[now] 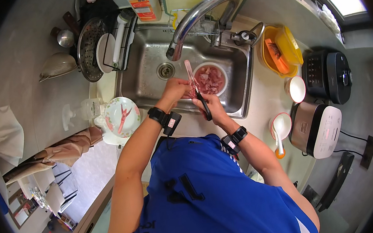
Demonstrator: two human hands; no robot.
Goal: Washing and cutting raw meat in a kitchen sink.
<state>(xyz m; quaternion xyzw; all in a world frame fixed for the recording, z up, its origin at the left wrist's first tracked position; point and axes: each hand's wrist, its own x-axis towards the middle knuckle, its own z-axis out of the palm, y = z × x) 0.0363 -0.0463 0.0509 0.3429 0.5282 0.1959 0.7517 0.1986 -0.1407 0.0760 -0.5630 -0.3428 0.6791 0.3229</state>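
Note:
My right hand (215, 109) grips the black handle of a cutting tool (204, 105), a knife or scissors. Its long blade points toward the faucet and looks wet and pinkish. My left hand (177, 91) pinches a small piece of raw pink meat (191, 92) against the blade's lower part. Just right of the blade, a round white bowl (225, 76) of raw meat pieces (210, 79) in reddish liquid stands in the stainless steel sink (145, 62). Both hands are over the sink's near side. A floral-rimmed plate (111, 111) on the left holds thin raw meat strips (123, 118).
The chrome faucet (203, 10) arches above the blade tip. Left are a dish rack (121, 42) and a perforated metal colander (90, 46). Along the right counter stand a yellow basin (264, 51), bowls (295, 89), a black electric cooker (328, 77) and a rice cooker (317, 128).

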